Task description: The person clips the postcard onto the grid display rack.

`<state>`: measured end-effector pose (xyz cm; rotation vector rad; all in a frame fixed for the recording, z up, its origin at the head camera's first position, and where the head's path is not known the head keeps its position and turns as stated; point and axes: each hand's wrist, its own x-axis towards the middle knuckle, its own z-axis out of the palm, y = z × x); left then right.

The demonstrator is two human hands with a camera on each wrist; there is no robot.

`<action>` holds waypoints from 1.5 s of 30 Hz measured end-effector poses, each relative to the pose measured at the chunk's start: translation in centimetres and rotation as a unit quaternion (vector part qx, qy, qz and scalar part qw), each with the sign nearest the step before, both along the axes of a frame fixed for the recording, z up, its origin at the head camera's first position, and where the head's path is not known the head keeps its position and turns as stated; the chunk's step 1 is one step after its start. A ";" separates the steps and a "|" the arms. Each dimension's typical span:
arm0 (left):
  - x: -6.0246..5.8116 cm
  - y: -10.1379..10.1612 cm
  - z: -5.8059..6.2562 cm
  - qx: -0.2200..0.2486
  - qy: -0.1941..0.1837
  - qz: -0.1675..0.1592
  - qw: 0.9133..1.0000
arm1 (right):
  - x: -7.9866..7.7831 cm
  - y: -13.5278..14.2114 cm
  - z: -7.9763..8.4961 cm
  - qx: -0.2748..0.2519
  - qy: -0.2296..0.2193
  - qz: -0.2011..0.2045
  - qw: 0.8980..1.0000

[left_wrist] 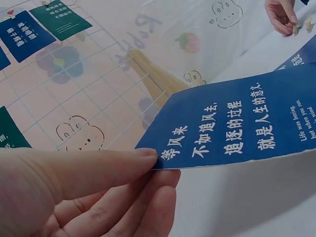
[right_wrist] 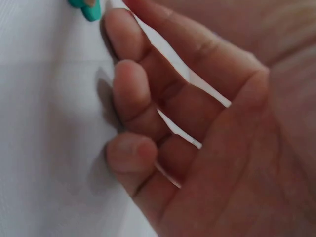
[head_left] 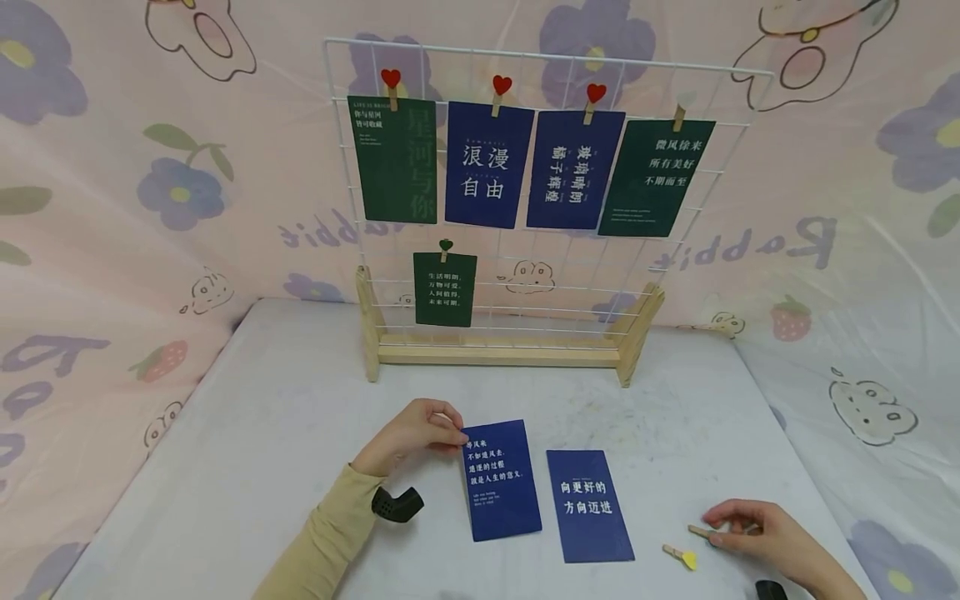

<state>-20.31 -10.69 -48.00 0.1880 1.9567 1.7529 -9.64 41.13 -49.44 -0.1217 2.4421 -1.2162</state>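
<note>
My left hand [head_left: 420,437] pinches the upper left corner of a dark blue card [head_left: 502,483] with white writing. In the left wrist view, the thumb lies over the corner of that card [left_wrist: 222,123] and the fingers are beneath it. A second blue card [head_left: 592,508] lies on the table to its right. At the right, my right hand [head_left: 772,537] pinches a small wooden clothespin [head_left: 701,531] between thumb and fingertips. The right wrist view shows curled fingers [right_wrist: 131,89] close to the white surface, with a green piece [right_wrist: 89,9] at the top edge.
Beside the right hand lies a clothespin with a yellow heart [head_left: 681,557]. Behind stands a white wire grid [head_left: 555,275] on a wooden base [head_left: 495,355]. Several green and blue cards hang there from clothespins, among them a small green card [head_left: 445,290] lower down.
</note>
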 end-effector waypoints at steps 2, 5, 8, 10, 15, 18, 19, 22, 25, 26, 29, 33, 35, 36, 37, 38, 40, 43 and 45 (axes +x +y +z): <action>0.0 0.0 0.2 0.000 0.001 0.001 1.000 | 0.0 0.0 0.0 -0.002 -0.001 0.002 1.000; 0.0 -0.1 0.4 0.002 0.001 0.002 1.000 | -0.2 -0.1 0.1 0.004 -0.003 0.001 1.000; -0.1 0.0 0.5 0.004 -0.001 0.003 1.000 | -0.4 -0.1 0.4 0.016 -0.016 -0.013 1.000; -0.2 -0.1 0.4 0.005 -0.001 0.002 1.000 | -0.6 -0.1 0.5 0.022 -0.019 -0.021 0.999; -0.4 -0.2 0.4 0.002 -0.001 0.004 1.000 | -1.0 -0.3 0.4 0.040 -0.013 -0.046 0.998; -0.6 -0.3 0.3 0.008 -0.004 0.007 1.000 | -1.1 -0.3 0.4 0.037 -0.012 -0.042 0.998; -0.6 -0.3 0.2 0.011 -0.005 0.008 1.000 | -1.0 -0.3 0.4 0.035 -0.015 -0.043 0.998; -0.8 -0.5 0.1 0.016 -0.008 0.013 1.000 | -1.0 -0.3 0.3 0.017 -0.027 -0.037 0.999; -0.9 -0.6 0.0 0.018 -0.011 0.018 1.000 | -0.8 -0.3 0.3 -0.005 -0.031 -0.032 0.999; -0.9 -0.6 0.0 0.019 -0.010 0.019 1.000 | -0.8 -0.2 0.3 -0.012 -0.029 -0.026 0.999; -1.0 -0.7 0.1 0.023 -0.012 0.019 0.999 | -0.8 -0.1 0.2 -0.017 -0.017 -0.017 1.000; -1.1 -0.7 0.2 0.025 -0.010 0.018 0.999 | -0.9 0.1 0.0 -0.017 -0.008 -0.013 1.000; -1.1 -0.8 0.2 0.024 -0.009 0.019 1.000 | -1.0 0.2 -0.1 -0.017 -0.009 -0.016 1.000; -1.1 -0.8 0.2 0.024 -0.009 0.019 0.999 | -1.1 0.3 -0.1 -0.019 -0.008 -0.015 1.000; -1.2 -0.8 0.2 0.023 -0.009 0.020 0.999 | -1.2 0.3 -0.2 -0.019 -0.011 -0.018 1.000; -1.2 -0.8 0.2 0.023 -0.009 0.022 0.999 | -1.2 0.3 -0.2 -0.018 -0.009 -0.020 1.000; -1.2 -0.9 0.3 0.024 -0.009 0.024 0.999 | -1.3 0.4 -0.2 -0.020 -0.006 -0.022 1.000; -1.2 -1.0 0.4 0.026 -0.006 0.024 0.999 | -1.4 0.2 -0.1 -0.037 0.002 -0.017 0.999; -1.2 -1.0 0.6 0.027 -0.005 0.026 0.999 | -1.4 0.0 0.1 -0.050 0.010 -0.012 0.999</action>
